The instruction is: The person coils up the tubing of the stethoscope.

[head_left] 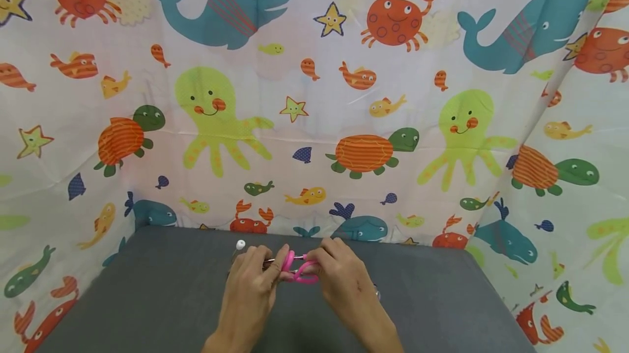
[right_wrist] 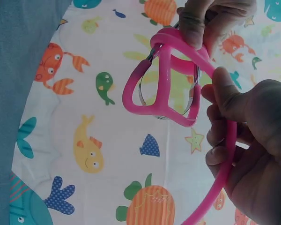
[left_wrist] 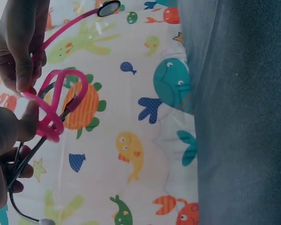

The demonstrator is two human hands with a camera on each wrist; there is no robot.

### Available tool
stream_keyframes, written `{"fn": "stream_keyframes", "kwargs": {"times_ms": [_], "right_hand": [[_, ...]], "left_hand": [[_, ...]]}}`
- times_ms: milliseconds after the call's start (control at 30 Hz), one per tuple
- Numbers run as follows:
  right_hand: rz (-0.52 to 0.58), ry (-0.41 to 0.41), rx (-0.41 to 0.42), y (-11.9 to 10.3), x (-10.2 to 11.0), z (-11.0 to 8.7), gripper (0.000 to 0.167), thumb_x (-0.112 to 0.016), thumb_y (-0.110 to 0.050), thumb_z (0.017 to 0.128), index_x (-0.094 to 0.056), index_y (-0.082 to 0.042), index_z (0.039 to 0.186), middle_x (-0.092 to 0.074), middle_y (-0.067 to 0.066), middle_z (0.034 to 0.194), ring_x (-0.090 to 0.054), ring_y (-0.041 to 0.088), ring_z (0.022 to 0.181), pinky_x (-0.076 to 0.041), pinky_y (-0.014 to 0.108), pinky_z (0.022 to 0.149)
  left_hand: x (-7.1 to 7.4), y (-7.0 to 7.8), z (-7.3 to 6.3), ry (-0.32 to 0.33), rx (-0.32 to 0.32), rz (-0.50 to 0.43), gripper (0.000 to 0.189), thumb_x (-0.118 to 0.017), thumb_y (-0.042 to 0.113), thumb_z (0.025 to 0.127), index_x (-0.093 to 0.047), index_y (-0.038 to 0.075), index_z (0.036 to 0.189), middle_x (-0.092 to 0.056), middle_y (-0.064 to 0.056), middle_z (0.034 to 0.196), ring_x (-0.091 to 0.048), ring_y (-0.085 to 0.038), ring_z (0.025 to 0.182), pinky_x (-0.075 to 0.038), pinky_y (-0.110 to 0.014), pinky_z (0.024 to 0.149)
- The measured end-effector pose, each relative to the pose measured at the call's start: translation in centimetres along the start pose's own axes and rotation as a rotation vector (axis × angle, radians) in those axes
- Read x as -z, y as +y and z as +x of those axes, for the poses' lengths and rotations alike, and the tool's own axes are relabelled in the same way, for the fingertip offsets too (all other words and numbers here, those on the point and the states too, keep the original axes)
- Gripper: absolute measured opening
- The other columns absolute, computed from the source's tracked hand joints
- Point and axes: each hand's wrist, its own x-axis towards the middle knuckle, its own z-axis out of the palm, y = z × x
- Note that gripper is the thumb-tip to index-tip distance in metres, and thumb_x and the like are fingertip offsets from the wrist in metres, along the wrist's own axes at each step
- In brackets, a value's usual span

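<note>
Above the gray counter (head_left: pixel 162 298), in the head view, the stethoscope (head_left: pixel 307 280) bridges your hands, long axis running left to right, neither hand clearly nearer. Your left hand (head_left: pixel 253 271) grips the metal ear tubes (head_left: pixel 268 261); your right hand (head_left: pixel 341 268) curls round the pink tubing (head_left: pixel 288 261). Your left wrist view reveals the chest piece (left_wrist: pixel 108 8) beyond your right hand, mostly hidden from above. Your right wrist view best shows tubing looped across those ear tubes.

Soft, even light brightens the patterned curtain (head_left: pixel 267 85) above a darker grey tabletop (head_left: pixel 147 298) in the head view; dimmer wrist views leave the left hand (left_wrist: pixel 4 138) and right hand (right_wrist: pixel 262 136) shadowed.
</note>
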Motion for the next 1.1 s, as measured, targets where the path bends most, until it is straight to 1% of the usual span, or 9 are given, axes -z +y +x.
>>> {"fn": "stream_keyframes", "kwargs": {"times_ms": [133, 300, 367, 467, 567, 667, 767, 900, 1100], "right_hand": [[-0.013, -0.004, -0.008, 0.1, -0.2, 0.0, 0.02, -0.091, -0.016, 0.075, -0.075, -0.012, 0.087, -0.061, -0.005, 0.08, -0.051, 0.006, 0.074, -0.05, 0.017, 0.069], [-0.027, -0.007, -0.029, 0.5, -0.8, 0.2, 0.019, -0.09, -0.02, 0.075, -0.076, -0.012, 0.085, -0.062, -0.004, 0.079, -0.052, 0.007, 0.073, -0.05, 0.017, 0.068], [-0.005, -0.006, -0.035, 0.7, -1.0, 0.2, 0.018, -0.089, -0.021, 0.076, -0.076, -0.012, 0.084, -0.062, -0.004, 0.079, -0.052, 0.006, 0.074, -0.051, 0.017, 0.068], [0.075, -0.01, -0.062, 1.2, -1.0, 0.1, 0.016, -0.088, -0.021, 0.077, -0.077, -0.013, 0.085, -0.064, -0.006, 0.079, -0.054, 0.006, 0.075, -0.052, 0.016, 0.068], [0.201, -0.027, -0.116, 1.9, -0.7, 0.2, 0.022, -0.091, -0.018, 0.075, -0.076, -0.012, 0.089, -0.069, -0.004, 0.082, -0.06, 0.004, 0.075, -0.055, 0.016, 0.068], [0.336, -0.049, -0.155, 2.8, -0.4, 0.3, 0.027, -0.093, -0.016, 0.073, -0.074, -0.01, 0.091, -0.072, -0.001, 0.082, -0.063, 0.003, 0.071, -0.056, 0.017, 0.066], [0.478, -0.081, -0.169, 3.7, -0.3, 0.4, 0.022, -0.091, -0.017, 0.077, -0.073, -0.011, 0.09, -0.071, -0.002, 0.08, -0.059, 0.001, 0.068, -0.056, 0.02, 0.063], [0.578, -0.122, -0.184, 4.6, -0.5, 0.6, 0.013, -0.086, -0.019, 0.084, -0.075, -0.014, 0.09, -0.07, -0.003, 0.079, -0.051, -0.001, 0.066, -0.052, 0.02, 0.06], [0.609, -0.149, -0.225, 4.8, -1.0, 0.6, 0.006, -0.083, -0.016, 0.087, -0.079, -0.014, 0.091, -0.071, -0.003, 0.08, -0.051, 0.0, 0.067, -0.051, 0.02, 0.061]], "left_hand": [[0.0, 0.2, -0.1, -0.028, -0.022, -0.007, 0.052, -0.087, 0.035, 0.066, -0.083, 0.015, 0.113, -0.051, 0.002, 0.08, -0.041, -0.01, 0.073, -0.043, -0.029, 0.07], [0.1, 0.6, -0.2, -0.08, -0.038, -0.012, 0.057, -0.09, 0.037, 0.06, -0.083, 0.015, 0.112, -0.052, 0.004, 0.083, -0.041, -0.008, 0.076, -0.044, -0.028, 0.071], [0.1, 0.7, -0.2, -0.085, -0.05, -0.003, 0.057, -0.091, 0.037, 0.059, -0.083, 0.013, 0.11, -0.053, 0.003, 0.083, -0.041, -0.009, 0.076, -0.045, -0.029, 0.07], [0.3, 0.8, -0.3, -0.087, -0.079, -0.001, 0.054, -0.092, 0.036, 0.062, -0.083, 0.009, 0.108, -0.055, 0.001, 0.084, -0.043, -0.01, 0.075, -0.045, -0.029, 0.069], [0.7, 0.6, -0.5, -0.103, -0.102, -0.037, 0.046, -0.086, 0.038, 0.074, -0.081, 0.009, 0.109, -0.055, 0.002, 0.086, -0.044, -0.009, 0.076, -0.047, -0.029, 0.072], [1.0, 0.5, -0.5, -0.121, -0.092, -0.114, 0.042, -0.068, 0.046, 0.091, -0.08, 0.011, 0.112, -0.056, 0.005, 0.087, -0.044, -0.005, 0.078, -0.047, -0.029, 0.075], [1.3, 0.4, -0.4, -0.106, -0.083, -0.184, 0.052, -0.049, 0.051, 0.1, -0.08, 0.011, 0.114, -0.056, 0.005, 0.088, -0.044, -0.004, 0.079, -0.045, -0.028, 0.076], [1.6, 0.3, -0.2, -0.077, -0.068, -0.245, 0.054, -0.048, 0.051, 0.1, -0.08, 0.01, 0.117, -0.057, 0.006, 0.088, -0.044, -0.003, 0.08, -0.042, -0.025, 0.075], [1.9, 0.1, -0.1, -0.107, -0.041, -0.285, 0.052, -0.057, 0.053, 0.094, -0.079, 0.013, 0.119, -0.057, 0.008, 0.089, -0.045, 0.0, 0.081, -0.039, -0.023, 0.077]]}}
